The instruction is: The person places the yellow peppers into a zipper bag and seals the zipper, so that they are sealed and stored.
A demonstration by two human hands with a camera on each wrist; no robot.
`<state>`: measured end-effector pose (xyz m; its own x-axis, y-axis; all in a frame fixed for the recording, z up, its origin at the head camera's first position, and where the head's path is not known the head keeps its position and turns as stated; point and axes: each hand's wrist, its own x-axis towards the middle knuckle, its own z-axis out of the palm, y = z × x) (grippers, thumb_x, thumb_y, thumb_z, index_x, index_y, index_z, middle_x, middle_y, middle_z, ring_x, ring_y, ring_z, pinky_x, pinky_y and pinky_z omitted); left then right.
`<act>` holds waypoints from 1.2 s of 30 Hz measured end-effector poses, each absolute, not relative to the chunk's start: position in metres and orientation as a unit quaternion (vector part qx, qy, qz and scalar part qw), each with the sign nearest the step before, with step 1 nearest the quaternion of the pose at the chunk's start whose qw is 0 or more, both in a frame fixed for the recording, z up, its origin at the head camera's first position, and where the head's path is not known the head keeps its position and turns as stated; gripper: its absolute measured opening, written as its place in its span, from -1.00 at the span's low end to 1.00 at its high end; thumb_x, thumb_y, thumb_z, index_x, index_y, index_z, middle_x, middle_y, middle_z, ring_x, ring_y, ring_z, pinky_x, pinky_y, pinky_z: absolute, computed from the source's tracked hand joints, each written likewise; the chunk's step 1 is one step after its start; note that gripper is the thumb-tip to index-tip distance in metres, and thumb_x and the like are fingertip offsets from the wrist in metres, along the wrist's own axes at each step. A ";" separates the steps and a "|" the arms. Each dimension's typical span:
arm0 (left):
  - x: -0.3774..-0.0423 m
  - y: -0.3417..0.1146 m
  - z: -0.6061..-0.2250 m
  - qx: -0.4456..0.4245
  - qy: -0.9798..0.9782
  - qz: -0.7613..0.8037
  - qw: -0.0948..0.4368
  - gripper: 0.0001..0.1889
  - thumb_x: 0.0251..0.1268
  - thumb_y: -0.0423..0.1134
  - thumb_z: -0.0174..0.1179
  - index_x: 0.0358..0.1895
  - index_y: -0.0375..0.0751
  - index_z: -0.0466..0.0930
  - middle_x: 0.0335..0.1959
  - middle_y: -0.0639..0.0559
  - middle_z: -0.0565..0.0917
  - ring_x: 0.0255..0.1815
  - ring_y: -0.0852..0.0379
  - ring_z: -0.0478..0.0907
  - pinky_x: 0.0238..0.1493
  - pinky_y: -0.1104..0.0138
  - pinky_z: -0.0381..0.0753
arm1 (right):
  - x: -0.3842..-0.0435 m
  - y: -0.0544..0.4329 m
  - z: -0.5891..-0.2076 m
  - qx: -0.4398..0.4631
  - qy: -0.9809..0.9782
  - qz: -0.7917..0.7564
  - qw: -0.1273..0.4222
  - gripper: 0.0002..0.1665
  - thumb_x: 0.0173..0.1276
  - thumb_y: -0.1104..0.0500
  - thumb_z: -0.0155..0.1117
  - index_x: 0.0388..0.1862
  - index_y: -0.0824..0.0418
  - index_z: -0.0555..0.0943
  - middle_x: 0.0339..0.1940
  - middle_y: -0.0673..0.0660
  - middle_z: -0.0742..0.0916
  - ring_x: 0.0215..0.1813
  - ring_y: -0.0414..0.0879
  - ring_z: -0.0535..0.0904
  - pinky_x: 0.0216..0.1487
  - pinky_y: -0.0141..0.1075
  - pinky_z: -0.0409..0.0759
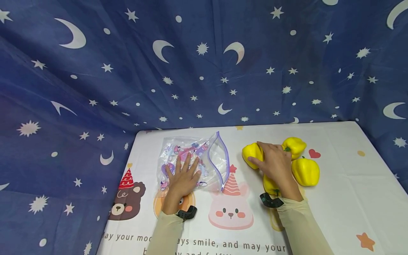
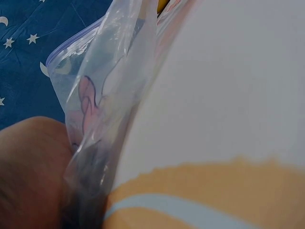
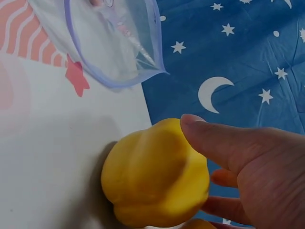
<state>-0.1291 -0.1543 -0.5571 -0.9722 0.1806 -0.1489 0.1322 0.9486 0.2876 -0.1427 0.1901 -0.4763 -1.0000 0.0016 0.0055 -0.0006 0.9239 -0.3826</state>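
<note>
Nearest: beige sleeves (image 1: pixel 302 226). Left hand (image 1: pixel 182 177), fingers spread wide, rests on the clear zip bag (image 1: pixel 204 166) at left, apparently steadying it; its purple-edged mouth (image 1: pixel 228 159) gapes right. Right hand (image 1: pixel 275 161) grips the leftmost yellow bell pepper (image 1: pixel 251 154) between thumb and fingers; three others adjoin.

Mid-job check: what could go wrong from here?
The right hand reaches just one side of the yellow pepper nearest the plastic bag, so that pepper might roll away. A second pepper, partly hidden by that hand in the head view, could get nudged. The left hand lies spread on the bag, which might crumple if that hand shifts.
</note>
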 end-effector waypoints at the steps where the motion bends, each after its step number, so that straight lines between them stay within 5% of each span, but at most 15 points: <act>1: -0.129 -0.154 -0.556 0.079 0.983 0.138 0.088 -0.36 0.58 0.34 -0.37 0.64 0.45 -0.12 0.72 0.20 -0.28 0.71 -0.16 -0.54 0.38 -0.48 -0.67 | -0.143 0.190 -0.477 -0.002 -0.981 0.196 0.000 -0.08 0.27 -0.29 0.42 0.48 0.12 0.44 0.36 0.34 0.61 0.27 0.32 0.43 0.13 0.33 0.26; 15: -0.129 -0.153 -0.556 0.081 0.982 0.147 0.084 -0.36 0.58 0.31 -0.34 0.65 0.39 -0.08 0.73 0.15 -0.26 0.71 -0.17 -0.53 0.36 -0.47 -0.72 | -0.143 0.189 -0.485 -0.013 -0.980 0.196 0.013 -0.03 0.17 -0.28 0.51 0.48 0.09 0.45 0.11 0.29 0.76 0.31 0.33 0.37 0.04 0.25 0.22; 36: -0.127 -0.152 -0.552 0.079 0.984 0.130 0.090 -0.36 0.59 0.33 -0.38 0.65 0.44 -0.13 0.72 0.19 -0.27 0.71 -0.17 -0.51 0.39 -0.50 -0.61 | -0.140 0.191 -0.487 0.003 -0.978 0.207 0.040 -0.07 0.14 -0.23 0.54 0.43 0.09 0.49 0.11 0.28 0.77 0.27 0.30 0.40 0.03 0.24 0.21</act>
<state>-0.1270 -0.1520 -0.5521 -0.9715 0.1784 -0.1562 0.1317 0.9538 0.2699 -0.1404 0.1914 -0.4874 -0.9968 0.0107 0.0786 -0.0220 0.9146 -0.4038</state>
